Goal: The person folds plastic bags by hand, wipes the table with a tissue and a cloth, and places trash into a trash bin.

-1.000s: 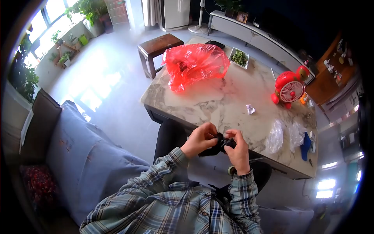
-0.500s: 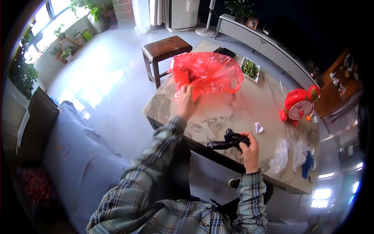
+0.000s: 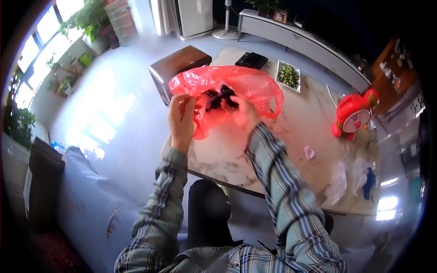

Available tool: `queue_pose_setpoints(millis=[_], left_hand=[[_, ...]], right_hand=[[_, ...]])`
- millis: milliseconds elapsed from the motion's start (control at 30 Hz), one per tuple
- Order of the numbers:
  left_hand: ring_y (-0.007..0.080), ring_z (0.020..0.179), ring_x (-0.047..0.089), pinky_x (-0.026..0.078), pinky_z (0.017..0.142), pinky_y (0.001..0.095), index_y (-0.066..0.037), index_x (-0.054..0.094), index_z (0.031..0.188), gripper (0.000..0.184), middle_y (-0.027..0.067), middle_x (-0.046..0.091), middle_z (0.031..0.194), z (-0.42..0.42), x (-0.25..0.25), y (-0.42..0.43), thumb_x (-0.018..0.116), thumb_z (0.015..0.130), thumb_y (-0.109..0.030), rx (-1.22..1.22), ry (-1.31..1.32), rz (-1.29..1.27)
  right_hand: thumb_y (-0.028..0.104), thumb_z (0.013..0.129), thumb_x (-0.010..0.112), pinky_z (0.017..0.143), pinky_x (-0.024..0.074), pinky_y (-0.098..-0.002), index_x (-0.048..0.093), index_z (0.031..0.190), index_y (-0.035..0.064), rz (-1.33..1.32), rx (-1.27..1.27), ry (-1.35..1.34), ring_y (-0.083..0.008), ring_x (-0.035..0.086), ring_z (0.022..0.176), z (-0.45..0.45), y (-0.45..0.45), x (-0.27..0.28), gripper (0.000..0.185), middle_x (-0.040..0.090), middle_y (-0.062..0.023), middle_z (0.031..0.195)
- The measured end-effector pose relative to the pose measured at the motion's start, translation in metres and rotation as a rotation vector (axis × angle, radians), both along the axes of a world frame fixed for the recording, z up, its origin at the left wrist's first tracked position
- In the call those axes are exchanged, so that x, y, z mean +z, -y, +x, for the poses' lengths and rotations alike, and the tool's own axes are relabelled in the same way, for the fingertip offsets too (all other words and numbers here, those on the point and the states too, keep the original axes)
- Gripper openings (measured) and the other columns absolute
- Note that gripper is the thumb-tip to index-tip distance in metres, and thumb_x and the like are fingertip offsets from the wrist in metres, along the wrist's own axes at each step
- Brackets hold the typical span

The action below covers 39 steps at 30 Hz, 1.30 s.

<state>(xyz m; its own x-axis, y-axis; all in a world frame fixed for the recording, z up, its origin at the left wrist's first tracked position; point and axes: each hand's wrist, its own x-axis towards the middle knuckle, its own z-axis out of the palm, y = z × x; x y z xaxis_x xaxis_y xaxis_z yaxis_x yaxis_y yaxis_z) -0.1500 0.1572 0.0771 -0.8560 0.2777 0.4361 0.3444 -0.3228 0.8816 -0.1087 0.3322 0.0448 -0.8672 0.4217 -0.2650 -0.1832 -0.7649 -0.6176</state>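
Daylight glares through the window [image 3: 48,25] at upper left, above potted plants [image 3: 86,22], onto the pale floor [image 3: 100,100]. A marble-patterned desk [image 3: 223,157] fills the centre, a brown wooden stool [image 3: 182,61] beside it; a white low cabinet [image 3: 296,38] stands upper right.

Open room to the right of the red bag [image 3: 261,84]; crowding behind it and at the bench's right end.
A bare stretch of bench [image 3: 287,136] runs between the bag and the red fan [image 3: 356,119], wide enough for a hand to pass, with only the crumpled scrap [image 3: 309,152] low in it; bare surface also lies in front of the bag; the left hand [image 3: 181,119] and right hand [image 3: 246,113] block the bag's near side; behind it stand the black case [image 3: 251,60] and the white tray [image 3: 288,76]; the stool [image 3: 184,60] hems the left; clear plastic [image 3: 337,183] and a blue piece [image 3: 369,184] take up the near right corner.
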Motion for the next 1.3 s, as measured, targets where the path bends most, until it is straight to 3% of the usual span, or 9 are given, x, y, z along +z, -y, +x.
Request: queue_pose_setpoints(millis=[233,300,367,633,733,833,967,1133,1300], left_hand=[[0.0164,0.093,0.053,0.042,0.080,0.0286,-0.002,0.048,0.107,0.022,0.0103,0.055,0.103,0.011,-0.027,0.034,0.051,0.086,-0.008,0.236,-0.116,-0.220],[0.0185,0.104,0.048,0.039,0.087,0.0307,-0.002,0.047,0.107,0.024,0.0126,0.049,0.115,0.035,-0.031,0.038,0.052,0.085,-0.007,0.484,-0.502,-0.301],[0.0201,0.106,0.048,0.039,0.088,0.0318,-0.001,0.046,0.108,0.026,0.0143,0.047,0.118,0.074,-0.022,0.035,0.053,0.084,-0.005,0.348,-0.323,-0.190],[0.0256,0.080,0.059,0.046,0.068,0.0313,-0.005,0.058,0.090,0.016,0.0088,0.061,0.088,0.198,-0.037,-0.043,0.058,0.074,-0.003,-0.515,-0.469,-0.666],[0.0237,0.079,0.061,0.047,0.068,0.0302,-0.004,0.058,0.093,0.016,0.0099,0.061,0.087,0.227,-0.040,-0.071,0.057,0.076,-0.006,-0.553,-0.490,-0.688],[0.0205,0.080,0.061,0.047,0.069,0.0279,-0.003,0.058,0.093,0.016,0.0101,0.062,0.086,0.252,-0.037,-0.087,0.057,0.077,-0.007,-0.725,-0.328,-0.766],[0.0151,0.087,0.059,0.046,0.074,0.0272,-0.002,0.050,0.108,0.029,0.0123,0.060,0.095,0.274,-0.047,-0.108,0.057,0.081,-0.008,-0.884,-0.005,-0.582],[0.0151,0.095,0.053,0.044,0.079,0.0291,-0.008,0.031,0.124,0.051,0.0100,0.054,0.106,0.326,-0.012,-0.151,0.058,0.081,-0.008,-0.914,0.617,-0.241],[0.0105,0.074,0.055,0.045,0.066,0.0245,-0.008,0.050,0.100,0.017,0.0020,0.058,0.086,0.326,-0.002,-0.158,0.053,0.084,-0.008,-1.043,0.780,0.046]], right_hand=[[0.007,0.079,0.049,0.057,0.0459,-0.0293,0.058,0.100,0.0076,0.900,-0.182,0.009,-0.0141,0.057,0.067,0.024,-0.003,-0.045,0.023,0.059,-0.0045,0.079],[0.010,0.079,0.052,0.057,0.0458,-0.0291,0.061,0.090,0.0067,0.955,-0.093,0.094,-0.0163,0.057,0.062,0.113,0.024,-0.029,0.015,0.060,-0.0057,0.072],[0.013,0.081,0.052,0.060,0.0463,-0.0313,0.061,0.087,0.0051,1.466,-0.166,0.281,-0.0206,0.059,0.067,0.202,0.031,-0.024,0.014,0.061,-0.0082,0.076],[0.016,0.077,0.058,0.080,0.0422,-0.0363,0.056,0.100,0.0084,1.715,-0.741,1.224,-0.0265,0.054,0.093,0.453,-0.058,-0.032,0.025,0.060,-0.0106,0.093],[0.021,0.073,0.062,0.083,0.0395,-0.0360,0.055,0.105,0.0126,1.690,-1.033,1.499,-0.0270,0.050,0.099,0.474,-0.104,-0.060,0.034,0.059,-0.0087,0.097],[0.025,0.068,0.066,0.080,0.0415,-0.0373,0.055,0.104,0.0092,1.220,-0.671,1.519,-0.0286,0.054,0.092,0.481,-0.134,-0.071,0.041,0.060,-0.0100,0.094],[0.014,0.079,0.060,0.067,0.0460,-0.0260,0.057,0.096,0.0042,0.617,-0.814,0.389,-0.0124,0.057,0.073,0.481,-0.145,-0.056,0.020,0.060,-0.0015,0.085],[0.008,0.083,0.055,0.063,0.0436,-0.0206,0.055,0.093,0.0023,0.713,-0.618,0.278,-0.0063,0.053,0.071,0.460,-0.075,0.022,0.012,0.056,0.0017,0.079],[0.006,0.082,0.053,0.053,0.0366,-0.0170,0.051,0.094,0.0011,0.894,-0.816,0.402,-0.0026,0.043,0.060,0.461,-0.032,0.030,0.013,0.049,0.0023,0.072]])
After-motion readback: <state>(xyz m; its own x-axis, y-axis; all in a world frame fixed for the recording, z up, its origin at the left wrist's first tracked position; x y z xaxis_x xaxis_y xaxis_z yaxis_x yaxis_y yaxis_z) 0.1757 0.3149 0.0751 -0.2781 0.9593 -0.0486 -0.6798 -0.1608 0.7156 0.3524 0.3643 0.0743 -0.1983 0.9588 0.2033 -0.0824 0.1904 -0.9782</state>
